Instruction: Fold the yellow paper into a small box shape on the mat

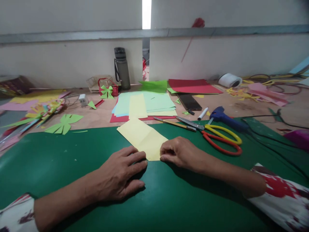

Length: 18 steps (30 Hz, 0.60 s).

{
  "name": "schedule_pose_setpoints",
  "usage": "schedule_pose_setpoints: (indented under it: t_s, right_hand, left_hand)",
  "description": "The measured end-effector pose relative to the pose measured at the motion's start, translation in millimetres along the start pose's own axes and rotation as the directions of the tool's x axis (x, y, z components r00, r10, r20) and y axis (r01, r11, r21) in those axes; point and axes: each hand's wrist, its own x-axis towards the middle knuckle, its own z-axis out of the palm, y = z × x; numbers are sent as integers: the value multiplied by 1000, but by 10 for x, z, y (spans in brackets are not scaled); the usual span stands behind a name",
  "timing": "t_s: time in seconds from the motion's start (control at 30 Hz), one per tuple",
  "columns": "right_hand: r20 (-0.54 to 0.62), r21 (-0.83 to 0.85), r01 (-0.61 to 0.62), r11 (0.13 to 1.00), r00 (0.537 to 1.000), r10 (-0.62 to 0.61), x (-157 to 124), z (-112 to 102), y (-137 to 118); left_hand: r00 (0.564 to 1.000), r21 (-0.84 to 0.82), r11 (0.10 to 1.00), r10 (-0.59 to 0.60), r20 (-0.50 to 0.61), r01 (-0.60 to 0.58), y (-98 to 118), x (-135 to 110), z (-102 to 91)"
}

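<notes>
A pale yellow sheet of paper [145, 137] lies on the green mat [84, 151], with faint crease lines across it. At its right edge my right hand [180, 153] has thumb and fingers closed in a pinch on the paper. My left hand [124, 174] rests beside the lower left edge, fingertips touching the sheet and thumb held apart. Scissors [217, 137] with one yellow and one red handle lie right of the paper, near a pencil [166, 122].
Behind the mat sits a stack of coloured paper [159, 103] with a yellow strip [137, 104] on top. A blue glue gun [227, 119] with a black cable, a phone [189, 101] and a white marker [202, 113] lie right. Green cut-outs [64, 124] lie left; a bottle [123, 69] stands behind.
</notes>
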Motion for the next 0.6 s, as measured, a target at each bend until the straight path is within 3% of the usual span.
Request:
schedule_pose_setpoints:
  t_s: [0.17, 0.33, 0.43, 0.6]
  right_hand:
    - [75, 12, -71, 997, 995, 69, 85, -88, -49]
    - [195, -195, -211, 958, 949, 249, 306, -215, -223]
    - [262, -265, -230, 936, 917, 300, 410, -248, -295]
    - [314, -161, -251, 955, 904, 290, 478, -263, -156]
  left_hand:
    - [999, 62, 997, -39, 6, 39, 52, 51, 10]
    - [997, 111, 991, -70, 14, 68, 81, 102, 26]
    - [997, 108, 991, -79, 10, 78, 83, 99, 21]
    - [996, 95, 992, -90, 24, 88, 102, 88, 2]
